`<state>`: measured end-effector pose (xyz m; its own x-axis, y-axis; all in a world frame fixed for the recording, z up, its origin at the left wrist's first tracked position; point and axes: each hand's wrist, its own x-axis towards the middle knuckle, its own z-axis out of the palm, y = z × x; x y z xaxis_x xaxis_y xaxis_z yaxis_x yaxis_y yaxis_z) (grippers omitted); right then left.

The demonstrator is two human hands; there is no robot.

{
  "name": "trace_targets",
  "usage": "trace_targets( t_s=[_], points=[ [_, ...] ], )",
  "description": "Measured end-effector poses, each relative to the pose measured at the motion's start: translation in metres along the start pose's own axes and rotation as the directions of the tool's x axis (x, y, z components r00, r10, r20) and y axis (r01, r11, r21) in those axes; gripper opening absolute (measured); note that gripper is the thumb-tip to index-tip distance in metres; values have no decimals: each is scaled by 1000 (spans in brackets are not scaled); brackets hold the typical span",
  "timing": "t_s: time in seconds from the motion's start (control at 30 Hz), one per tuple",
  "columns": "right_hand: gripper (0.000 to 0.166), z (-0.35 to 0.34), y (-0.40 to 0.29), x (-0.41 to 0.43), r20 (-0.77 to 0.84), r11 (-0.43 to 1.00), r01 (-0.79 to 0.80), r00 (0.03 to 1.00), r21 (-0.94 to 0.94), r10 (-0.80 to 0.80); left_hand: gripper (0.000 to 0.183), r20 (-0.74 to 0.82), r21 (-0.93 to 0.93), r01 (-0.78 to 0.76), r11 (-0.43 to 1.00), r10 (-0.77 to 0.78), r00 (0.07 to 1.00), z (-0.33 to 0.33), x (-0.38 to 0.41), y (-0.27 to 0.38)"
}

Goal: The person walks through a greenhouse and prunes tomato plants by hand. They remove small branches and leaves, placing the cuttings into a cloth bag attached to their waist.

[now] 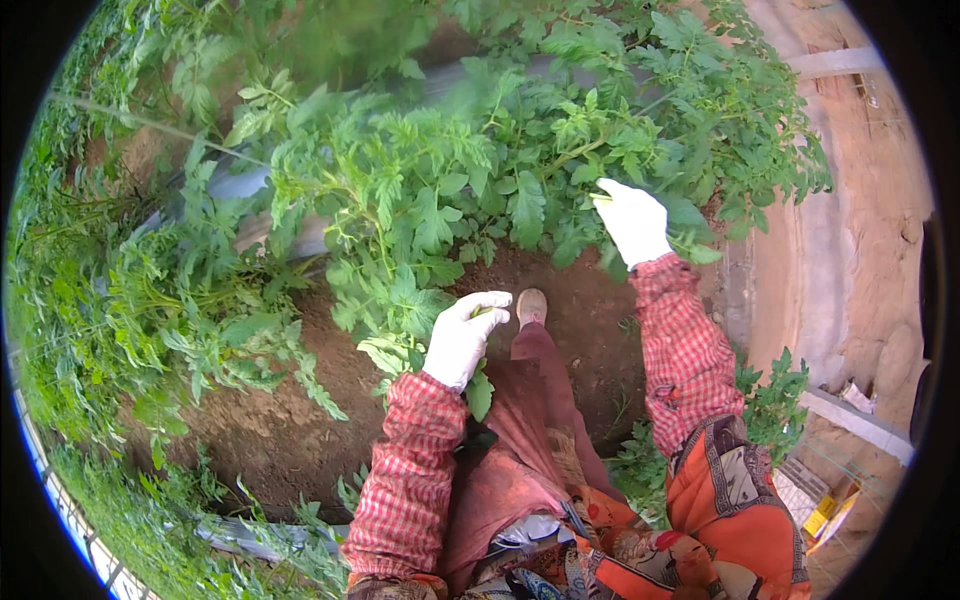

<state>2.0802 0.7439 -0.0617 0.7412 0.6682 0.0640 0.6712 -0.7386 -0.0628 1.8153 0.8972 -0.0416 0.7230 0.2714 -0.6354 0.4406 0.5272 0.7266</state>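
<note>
My left hand (463,341), in a white glove, is closed on a green plant stem (481,310) that shows between thumb and forefinger. Leaves (480,391) stick out below that hand; whether they belong to the same stem is hidden. My right hand (634,219), also gloved in white, pinches a thin green stem (600,197) at the edge of the foliage. A leaf (694,249) shows behind its wrist. Both hands are in front of a row of leafy tomato plants (427,217), the right one close against the leaves.
Bare soil (600,330) lies between the plant rows, with my shoe (532,306) on it. A taut string (161,129) crosses the foliage at upper left. Plastic mulch film (240,180) shows under the plants. To the right runs a sandy path (870,277) with a pale concrete strip (859,426).
</note>
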Motion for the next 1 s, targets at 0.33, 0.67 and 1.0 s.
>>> trace_targets(
  t_s=[0.33,0.67,1.0],
  points=[
    [26,10,48,-3,133,986,-113,986,120,97,30,23,538,-413,735,477,879,101,103,14],
    [28,19,48,-34,258,773,-269,956,574,141,21,-252,398,-387,832,505,825,127,285,-14],
    [35,23,49,-42,249,636,-190,969,748,-4,26,295,-443,144,885,-8,955,103,337,-37]
  ],
)
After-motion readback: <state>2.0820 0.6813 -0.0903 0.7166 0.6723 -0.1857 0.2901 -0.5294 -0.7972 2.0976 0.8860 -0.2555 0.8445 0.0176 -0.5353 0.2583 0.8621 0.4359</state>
